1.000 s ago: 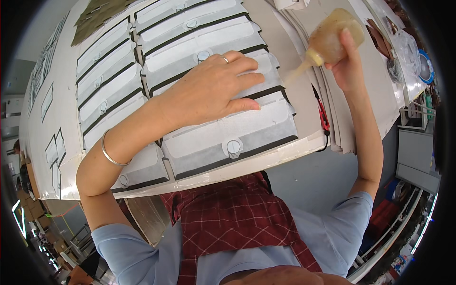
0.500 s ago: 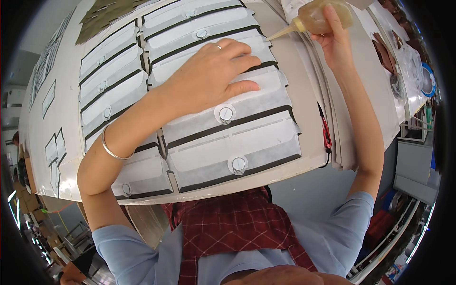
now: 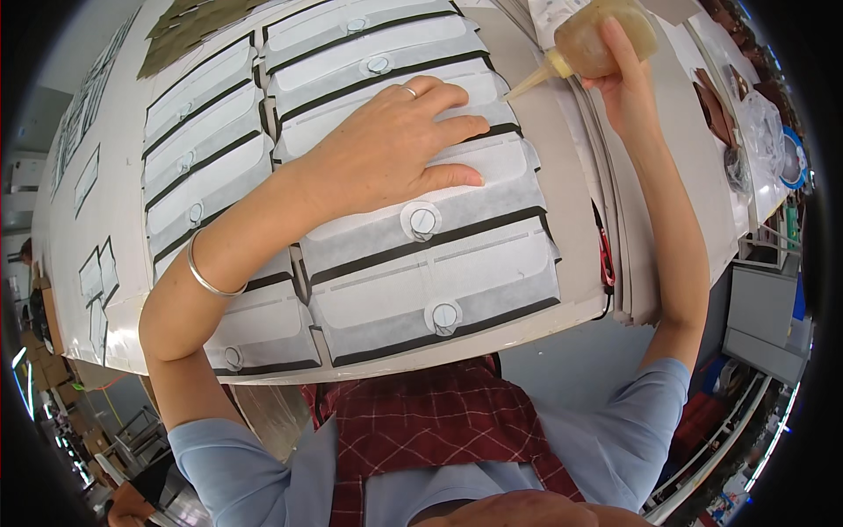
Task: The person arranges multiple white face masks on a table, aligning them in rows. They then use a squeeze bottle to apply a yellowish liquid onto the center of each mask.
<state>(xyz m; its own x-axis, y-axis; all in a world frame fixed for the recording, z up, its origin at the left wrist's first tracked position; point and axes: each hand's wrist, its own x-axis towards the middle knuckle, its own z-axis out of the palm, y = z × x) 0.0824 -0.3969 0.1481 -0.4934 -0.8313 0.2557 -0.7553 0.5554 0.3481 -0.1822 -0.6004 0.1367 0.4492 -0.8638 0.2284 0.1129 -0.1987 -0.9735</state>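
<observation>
White panels with black strips along their edges lie overlapped in two columns on the table (image 3: 571, 211). On the right column my left hand (image 3: 399, 145) rests palm down, fingers spread, holding nothing. A squeeze glue bottle (image 3: 601, 39) with yellowish contents is gripped in my right hand (image 3: 628, 92), tilted so its long nozzle (image 3: 527, 81) points down to the left. The tip is at the right edge of a panel just beyond my left fingers; whether it touches cannot be made out. The nearest panel (image 3: 378, 294) bears a round white disc (image 3: 444, 316), as do several others.
Right of the panels are a red-handled cutter (image 3: 606, 255) and stacked grey sheets (image 3: 637, 272). Olive pieces (image 3: 189, 39) lie at the far left, with small black-edged pieces (image 3: 90, 274) nearer. A clear plastic bag (image 3: 760, 123) and a blue-rimmed roll (image 3: 794, 158) sit far right.
The bottle and its nozzle tip have shifted slightly right and nearer, along the panel's right edge. My left hand stays spread on the panels, almost unmoved.
</observation>
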